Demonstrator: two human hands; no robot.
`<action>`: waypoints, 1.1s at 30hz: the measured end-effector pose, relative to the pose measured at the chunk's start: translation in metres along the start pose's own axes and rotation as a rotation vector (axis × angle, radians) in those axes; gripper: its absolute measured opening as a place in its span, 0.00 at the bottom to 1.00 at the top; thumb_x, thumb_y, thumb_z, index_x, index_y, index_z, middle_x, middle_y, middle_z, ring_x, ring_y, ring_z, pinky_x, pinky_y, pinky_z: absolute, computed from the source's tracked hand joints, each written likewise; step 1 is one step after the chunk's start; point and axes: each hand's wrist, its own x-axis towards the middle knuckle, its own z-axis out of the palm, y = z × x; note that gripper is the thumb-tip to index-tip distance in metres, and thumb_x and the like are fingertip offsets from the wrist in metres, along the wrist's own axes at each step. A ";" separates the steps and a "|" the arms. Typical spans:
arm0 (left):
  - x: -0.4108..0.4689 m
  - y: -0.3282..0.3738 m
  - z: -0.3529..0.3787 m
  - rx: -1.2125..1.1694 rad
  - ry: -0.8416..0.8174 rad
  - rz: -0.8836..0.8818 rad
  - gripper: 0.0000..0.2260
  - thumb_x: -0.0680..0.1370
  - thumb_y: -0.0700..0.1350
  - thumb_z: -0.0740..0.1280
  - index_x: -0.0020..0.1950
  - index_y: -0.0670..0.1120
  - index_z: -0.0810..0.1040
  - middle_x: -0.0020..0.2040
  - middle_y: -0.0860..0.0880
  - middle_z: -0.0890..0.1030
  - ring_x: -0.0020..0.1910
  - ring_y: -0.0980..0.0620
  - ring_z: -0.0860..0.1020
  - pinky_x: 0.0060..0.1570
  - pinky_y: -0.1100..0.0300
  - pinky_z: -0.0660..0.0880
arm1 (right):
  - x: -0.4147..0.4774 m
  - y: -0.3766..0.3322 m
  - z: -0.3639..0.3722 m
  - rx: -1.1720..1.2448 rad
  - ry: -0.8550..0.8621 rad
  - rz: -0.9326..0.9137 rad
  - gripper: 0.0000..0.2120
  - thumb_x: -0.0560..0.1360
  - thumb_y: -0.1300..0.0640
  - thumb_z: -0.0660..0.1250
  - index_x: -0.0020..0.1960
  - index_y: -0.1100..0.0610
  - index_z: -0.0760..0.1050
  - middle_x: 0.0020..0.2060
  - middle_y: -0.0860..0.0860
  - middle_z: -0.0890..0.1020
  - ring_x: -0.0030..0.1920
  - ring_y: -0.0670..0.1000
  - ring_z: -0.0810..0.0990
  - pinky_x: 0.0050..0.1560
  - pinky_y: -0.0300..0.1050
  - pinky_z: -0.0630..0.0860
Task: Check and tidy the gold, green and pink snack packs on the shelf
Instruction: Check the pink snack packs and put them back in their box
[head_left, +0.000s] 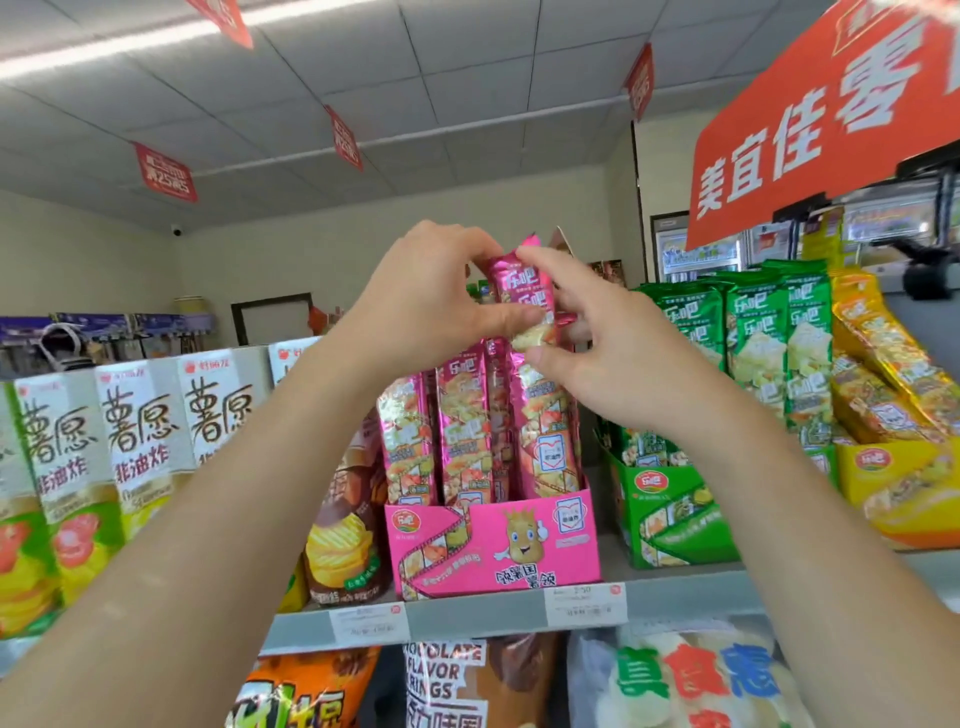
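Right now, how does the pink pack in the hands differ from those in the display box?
The held pink pack rides above the row; the boxed pink packs stand upright in the pink display box. The left hand and right hand pinch the held pink pack; neither grips the boxed pink packs. Both wear the same pink wrapper.

Pink box (493, 540), green box (675, 514) — open gap between, red sign (810, 130) overhead
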 end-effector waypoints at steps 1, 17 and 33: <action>0.000 -0.002 0.001 0.031 -0.013 0.020 0.23 0.67 0.63 0.73 0.54 0.50 0.80 0.40 0.62 0.71 0.46 0.57 0.70 0.39 0.64 0.59 | -0.005 0.000 0.003 -0.074 0.020 0.000 0.36 0.76 0.56 0.69 0.75 0.36 0.55 0.52 0.52 0.82 0.44 0.52 0.83 0.48 0.55 0.80; 0.003 -0.008 0.019 0.090 -0.478 0.103 0.23 0.71 0.68 0.65 0.57 0.56 0.64 0.36 0.57 0.75 0.34 0.61 0.73 0.34 0.60 0.67 | -0.046 0.005 0.067 -0.359 0.000 0.416 0.43 0.74 0.45 0.68 0.77 0.56 0.45 0.29 0.47 0.73 0.29 0.51 0.73 0.25 0.45 0.63; 0.006 -0.012 0.037 0.289 -0.272 0.086 0.29 0.69 0.48 0.69 0.68 0.53 0.63 0.41 0.49 0.78 0.39 0.41 0.76 0.40 0.50 0.75 | -0.052 0.017 0.065 -0.301 0.018 0.412 0.48 0.76 0.39 0.66 0.79 0.57 0.38 0.30 0.43 0.74 0.30 0.46 0.73 0.29 0.43 0.66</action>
